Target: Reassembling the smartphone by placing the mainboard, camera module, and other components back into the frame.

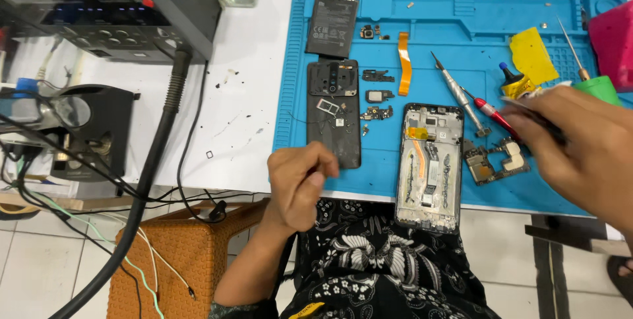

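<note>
My left hand (pixel 300 184) is curled in a loose fist at the front edge of the blue work mat (pixel 448 12), holding nothing. It sits just beside the lower end of a black phone back cover (pixel 334 111). My right hand (pixel 580 147) is blurred at the right, its fingers pinched on a dark thin tool (pixel 537 126). That tool hovers just above a small circuit board (pixel 496 161). An opened phone frame (pixel 430 167) lies between my hands, its lower end over the table edge.
On the mat lie a black battery (pixel 331 26), an orange flex cable (pixel 403 62), a silver screwdriver (pixel 458 91), a red-handled tool (pixel 494 115), a yellow sheet (pixel 531 52) and small parts. A power supply (pixel 105 9), a thick hose (pixel 155 154) and an orange stool (pixel 178 253) are at the left.
</note>
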